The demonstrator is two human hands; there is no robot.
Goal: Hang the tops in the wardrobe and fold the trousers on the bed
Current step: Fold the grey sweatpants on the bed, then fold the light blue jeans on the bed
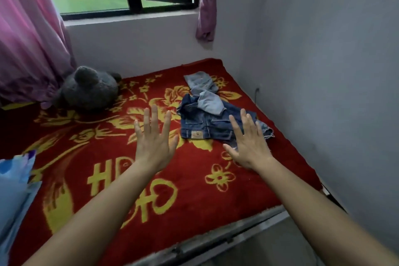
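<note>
From my remote seat: the red-and-gold bed (194,179) fills the corner. Dark jeans (205,123) lie crumpled near the wall, with light jeans (200,80) draped over them. My left hand (154,144) and right hand (250,147) are stretched out with fingers spread, holding nothing. I judge the folding not yet begun; no tops or wardrobe show.

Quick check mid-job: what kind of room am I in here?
Likely a small bedroom: a bed under a red blanket, a plush toy by the curtain, jeans lying on the blanket.
</note>
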